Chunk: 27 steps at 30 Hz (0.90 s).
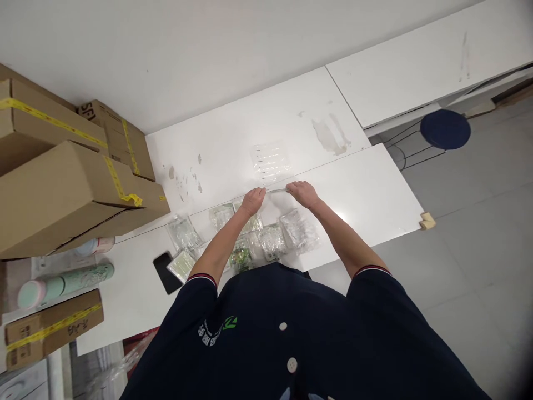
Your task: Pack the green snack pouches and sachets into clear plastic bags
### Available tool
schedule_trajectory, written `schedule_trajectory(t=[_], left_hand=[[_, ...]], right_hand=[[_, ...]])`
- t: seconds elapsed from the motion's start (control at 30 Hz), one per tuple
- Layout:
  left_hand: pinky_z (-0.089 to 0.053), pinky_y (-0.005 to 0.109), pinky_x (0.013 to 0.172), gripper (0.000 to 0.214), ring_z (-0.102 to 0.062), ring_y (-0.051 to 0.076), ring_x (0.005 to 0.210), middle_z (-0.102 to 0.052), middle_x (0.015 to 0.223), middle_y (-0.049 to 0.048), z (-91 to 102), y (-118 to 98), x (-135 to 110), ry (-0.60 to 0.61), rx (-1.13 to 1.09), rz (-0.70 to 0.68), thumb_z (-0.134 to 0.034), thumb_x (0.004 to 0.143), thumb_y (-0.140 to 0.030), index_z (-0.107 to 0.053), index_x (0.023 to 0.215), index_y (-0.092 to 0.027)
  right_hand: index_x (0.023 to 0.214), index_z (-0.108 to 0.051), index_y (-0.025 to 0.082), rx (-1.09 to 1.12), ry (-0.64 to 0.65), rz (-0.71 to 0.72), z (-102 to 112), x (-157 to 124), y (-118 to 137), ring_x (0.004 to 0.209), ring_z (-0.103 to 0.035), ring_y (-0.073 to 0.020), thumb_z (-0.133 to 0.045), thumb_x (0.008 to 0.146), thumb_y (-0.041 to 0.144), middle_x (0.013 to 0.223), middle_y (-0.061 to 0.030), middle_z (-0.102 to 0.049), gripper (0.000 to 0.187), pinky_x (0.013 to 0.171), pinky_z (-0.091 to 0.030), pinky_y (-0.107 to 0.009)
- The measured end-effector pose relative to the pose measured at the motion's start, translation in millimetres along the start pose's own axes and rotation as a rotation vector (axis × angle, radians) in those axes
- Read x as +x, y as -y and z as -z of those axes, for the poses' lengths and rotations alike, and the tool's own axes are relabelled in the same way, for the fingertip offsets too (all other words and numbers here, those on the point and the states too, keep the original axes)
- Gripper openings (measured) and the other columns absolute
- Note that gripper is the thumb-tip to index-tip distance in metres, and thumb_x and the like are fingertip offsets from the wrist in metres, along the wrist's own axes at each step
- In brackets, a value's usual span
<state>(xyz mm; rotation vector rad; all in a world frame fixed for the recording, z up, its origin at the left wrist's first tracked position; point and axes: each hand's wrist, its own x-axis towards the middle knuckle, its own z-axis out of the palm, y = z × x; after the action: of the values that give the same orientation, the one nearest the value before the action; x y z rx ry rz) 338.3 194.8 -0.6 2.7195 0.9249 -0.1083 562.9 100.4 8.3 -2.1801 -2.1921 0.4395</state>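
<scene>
Both hands are over the white table, held a short way apart. My left hand (254,200) has its fingers pinched on one end of a thin, clear-grey plastic strip (276,190). At the strip's other end, my right hand (303,193) pinches it too. Whether the strip is the edge of a larger piece, I cannot tell. Just beyond the hands lies a clear plastic sheet (272,161) with a row of small dark marks. Several clear plastic packets (270,240) lie nearer my body, some partly hidden by my left forearm. One packet has a green print (240,255).
Cardboard boxes (54,189) with yellow tape are stacked at the left. A black phone (167,272), a mint-green bottle (75,283) and a smaller box (54,328) lie nearby. A blue stool (445,129) stands beyond the table's right side. A tan guard (427,220) covers one table corner.
</scene>
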Motion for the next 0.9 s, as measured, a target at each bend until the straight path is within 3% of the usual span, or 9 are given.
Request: schedule_trajectory(t=[0.2, 0.4, 0.53, 0.7, 0.9], left_hand=[[-0.044, 0.035, 0.095, 0.040, -0.059, 0.023, 0.108, -0.063, 0.116, 0.0156, -1.1, 4, -8, 0.013, -0.060, -0.010, -0.033, 0.099, -0.025, -0.050, 0.134, -0.015], [-0.044, 0.029, 0.090, 0.033, -0.061, 0.019, 0.101, -0.068, 0.105, 0.0096, -10.7, 7, -15, 0.036, -0.152, 0.083, -0.032, 0.100, -0.028, -0.061, 0.110, -0.018], [-0.042, 0.025, 0.084, 0.026, -0.061, 0.016, 0.092, -0.069, 0.098, 0.0049, -7.2, 12, -11, -0.008, -0.335, 0.093, -0.039, 0.097, -0.030, -0.062, 0.102, -0.020], [-0.040, 0.025, 0.072, 0.027, -0.057, 0.016, 0.076, -0.064, 0.075, 0.0020, 1.5, 17, 13, 0.026, -0.428, 0.291, -0.043, 0.093, -0.033, -0.059, 0.077, -0.019], [-0.040, 0.026, 0.066, 0.029, -0.059, 0.018, 0.079, -0.065, 0.078, 0.0058, -1.4, 24, 47, 0.144, -0.436, 0.544, -0.044, 0.092, -0.034, -0.057, 0.071, -0.019]], right_hand=[[0.110, -0.067, 0.016, -0.002, 0.072, 0.056, 8, 1, 4, 0.101, -0.057, -0.0253, -0.037, 0.100, 0.031, 0.112, -0.0135, -0.068, 0.035, 0.084, -0.036, -0.034], [0.110, -0.066, 0.018, 0.149, 0.050, 0.066, 0, -10, 0, 0.103, -0.059, -0.0237, -0.039, 0.099, 0.035, 0.111, -0.0116, -0.069, 0.034, 0.088, -0.038, -0.034], [0.107, -0.067, 0.020, 0.377, 0.020, -0.009, -3, -8, -10, 0.089, -0.063, -0.0200, -0.039, 0.098, 0.040, 0.098, -0.0062, -0.071, 0.035, 0.079, -0.041, -0.028], [0.088, -0.066, 0.019, 0.420, 0.064, -0.114, -3, 22, -16, 0.074, -0.059, -0.0187, -0.040, 0.096, 0.043, 0.077, -0.0042, -0.068, 0.036, 0.066, -0.038, -0.026], [0.089, -0.065, 0.018, 0.339, 0.190, -0.241, -12, 59, -12, 0.081, -0.061, -0.0215, -0.040, 0.095, 0.038, 0.087, -0.0089, -0.069, 0.033, 0.065, -0.040, -0.028]])
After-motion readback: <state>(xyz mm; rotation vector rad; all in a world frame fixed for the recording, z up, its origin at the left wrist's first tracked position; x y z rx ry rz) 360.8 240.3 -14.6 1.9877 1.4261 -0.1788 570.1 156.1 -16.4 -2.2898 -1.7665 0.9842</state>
